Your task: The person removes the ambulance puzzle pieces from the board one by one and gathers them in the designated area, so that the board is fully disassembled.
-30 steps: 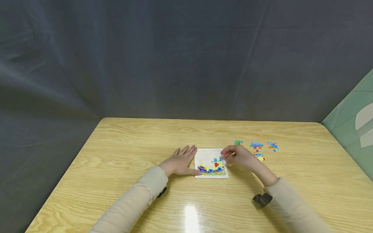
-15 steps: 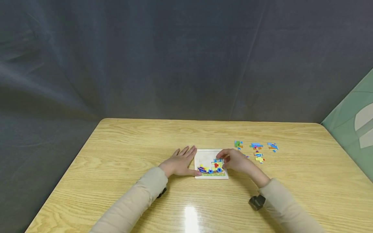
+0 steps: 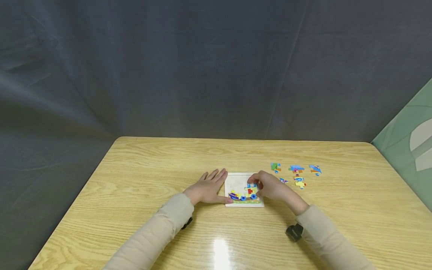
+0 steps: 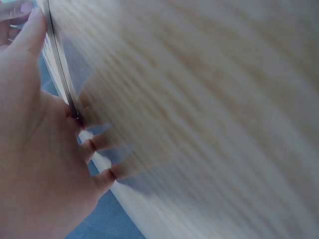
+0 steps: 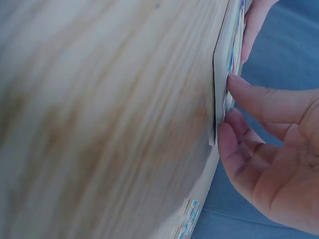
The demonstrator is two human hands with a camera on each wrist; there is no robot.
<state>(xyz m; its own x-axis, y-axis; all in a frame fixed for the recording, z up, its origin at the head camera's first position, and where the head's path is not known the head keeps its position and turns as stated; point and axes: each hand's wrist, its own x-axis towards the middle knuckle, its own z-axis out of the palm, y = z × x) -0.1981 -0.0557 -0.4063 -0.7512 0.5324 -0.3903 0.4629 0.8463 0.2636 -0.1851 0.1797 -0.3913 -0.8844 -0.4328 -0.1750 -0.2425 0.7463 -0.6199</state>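
Observation:
A small white puzzle tray (image 3: 236, 180) lies on the wooden table, its lower part filled with pieces that show a colourful vehicle with blue wheels. My left hand (image 3: 210, 189) is spread flat at the tray's left side, thumb across the lower left corner and fingertips by the upper left edge. Over the tray's right side, my right hand (image 3: 272, 186) bends its thumb and fingers around a blue and yellow puzzle piece (image 3: 251, 185) in the picture's upper right part. The right wrist view shows the thumb (image 5: 259, 99) touching the puzzle; the grip itself is partly hidden.
Loose puzzle pieces lie to the right of the tray: a green one (image 3: 275, 167), a blue and pink one (image 3: 296, 169), a blue and orange one (image 3: 315, 170), a yellow one (image 3: 300, 184) and others. A dark curtain (image 3: 209, 75) hangs behind the table (image 3: 152, 165).
My right hand has moved left and slightly inward over the tray, bringing its fingers onto the upper right part of the picture. The left hand has stayed still.

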